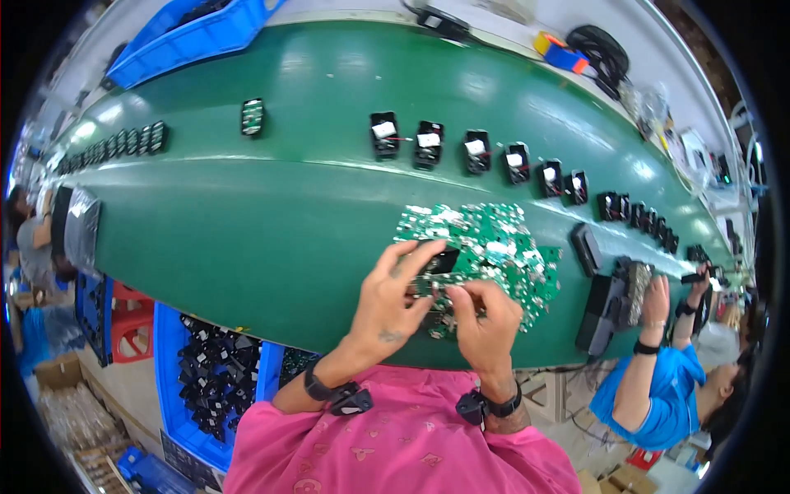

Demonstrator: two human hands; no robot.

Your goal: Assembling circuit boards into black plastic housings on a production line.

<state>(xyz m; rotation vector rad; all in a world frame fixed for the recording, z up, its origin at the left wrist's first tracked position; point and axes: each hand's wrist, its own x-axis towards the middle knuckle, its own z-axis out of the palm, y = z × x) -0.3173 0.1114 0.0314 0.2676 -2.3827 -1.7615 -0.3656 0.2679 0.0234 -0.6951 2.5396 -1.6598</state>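
Observation:
My left hand (385,300) is curled around a small black plastic case (444,261), its fingers over the top. Between my two hands sits a small green circuit board (425,286) against the case; how far it lies inside, I cannot tell. My right hand (487,321) is closed, thumb and forefinger pinched at the board's right end. Whether it grips the board or a small part there is hidden. Right beyond and under my hands spreads a pile of loose green circuit boards (502,247).
Black cases (428,144) with white parts and wires line the green bench (313,222). One case with a board (252,118) stands far left. A blue bin (169,362) of black parts is lower left; another blue bin (197,45) stands behind. At right a co-worker's arm (650,346) reaches in.

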